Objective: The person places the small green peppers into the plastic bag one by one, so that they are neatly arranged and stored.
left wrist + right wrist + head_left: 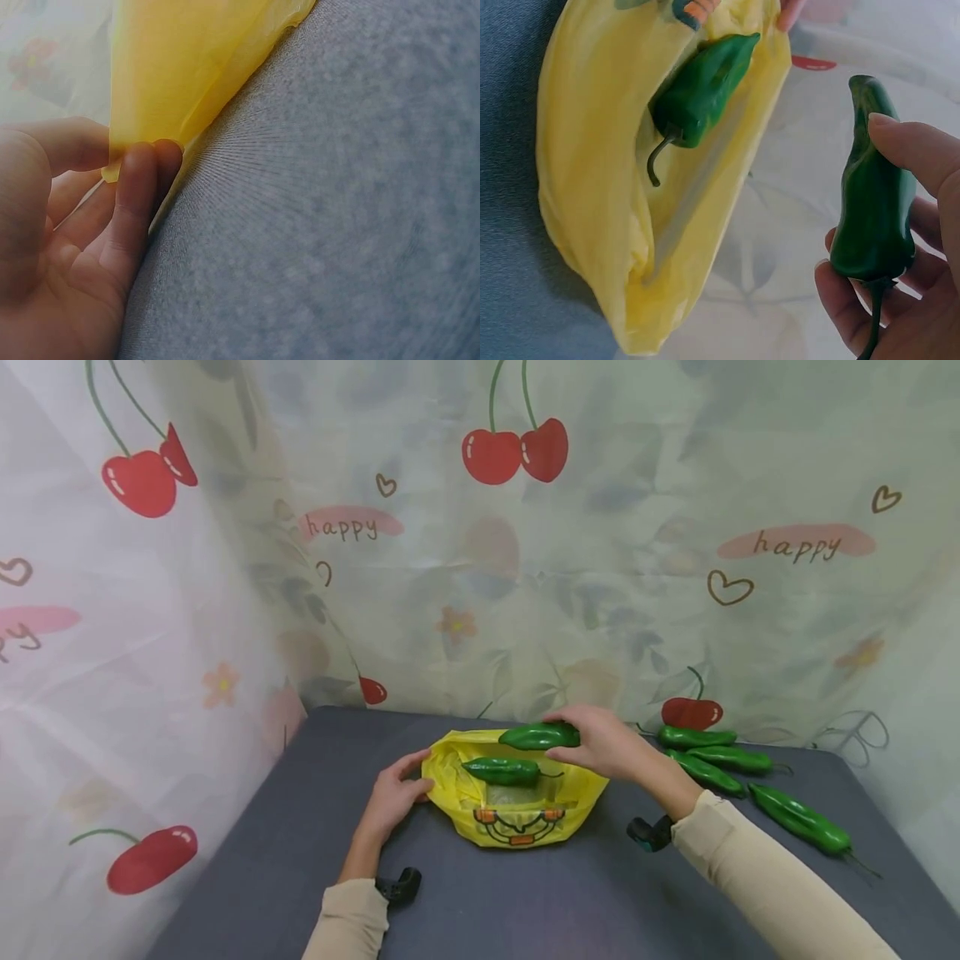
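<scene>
A yellow plastic bag (pixel 576 817) with a printed cartoon face lies on the grey table, its mouth open. One green pepper (pixel 501 772) rests in the mouth, stem to the right. At the bag's left edge, my left hand (pixel 393 795) pinches the plastic (pixel 169 82) between thumb and fingers, low by the tabletop. My right hand (pixel 606 745) holds another green pepper (pixel 876 202) above the bag's far right rim. Its thumb lies on one side and its fingers on the other, with the stem pointing back toward the palm.
Several more green peppers lie at the table's right, three grouped near the back edge (pixel 697 738) and a single pepper (pixel 798 818) nearer the front. A printed curtain (pixel 600 560) rises behind the table and along its sides.
</scene>
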### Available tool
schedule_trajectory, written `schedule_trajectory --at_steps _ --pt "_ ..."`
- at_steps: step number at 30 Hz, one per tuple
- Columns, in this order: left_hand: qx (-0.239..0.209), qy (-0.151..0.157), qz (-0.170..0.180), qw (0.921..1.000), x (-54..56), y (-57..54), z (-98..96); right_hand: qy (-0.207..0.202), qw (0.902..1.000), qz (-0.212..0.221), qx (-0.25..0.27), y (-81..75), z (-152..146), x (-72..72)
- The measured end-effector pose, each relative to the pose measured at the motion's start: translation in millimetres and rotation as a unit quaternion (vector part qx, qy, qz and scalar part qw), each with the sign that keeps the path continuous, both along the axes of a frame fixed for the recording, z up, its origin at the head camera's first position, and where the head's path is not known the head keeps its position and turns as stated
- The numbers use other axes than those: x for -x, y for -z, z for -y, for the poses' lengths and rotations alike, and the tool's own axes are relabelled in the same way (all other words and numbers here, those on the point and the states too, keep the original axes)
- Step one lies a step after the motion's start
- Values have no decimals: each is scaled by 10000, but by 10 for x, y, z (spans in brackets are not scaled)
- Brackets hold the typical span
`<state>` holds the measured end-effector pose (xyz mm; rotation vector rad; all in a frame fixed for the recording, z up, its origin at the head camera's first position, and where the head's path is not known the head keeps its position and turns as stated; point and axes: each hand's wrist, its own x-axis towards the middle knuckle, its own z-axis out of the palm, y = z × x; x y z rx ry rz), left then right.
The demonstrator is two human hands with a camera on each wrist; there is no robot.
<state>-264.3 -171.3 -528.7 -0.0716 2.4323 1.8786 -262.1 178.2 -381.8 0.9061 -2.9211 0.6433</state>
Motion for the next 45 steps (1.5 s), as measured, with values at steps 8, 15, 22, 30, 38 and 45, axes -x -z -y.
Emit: schedule_trajectory --at_steps 8,15,22,30,38,45 --pt "32 -35 27 10000 -2 -14 4 -340 9990 1 -289 -62 179 51" --pt "15 9 4 10000 4 -8 -19 -527 9975 71 -458 -49 271 82" --pt "14 28 3 10000 9 -12 1 -645 9955 229 -651 -38 404 140" --pt "4 11 33 10000 12 -10 -4 -707 9931 494 -791 -34 524 196" --pt "-124 -48 70 9999 1 -29 -16 -864 9896 566 -1003 63 608 241" --pt "-244 -84 101 9996 11 -23 -8 -918 9860 815 -1124 173 694 228"
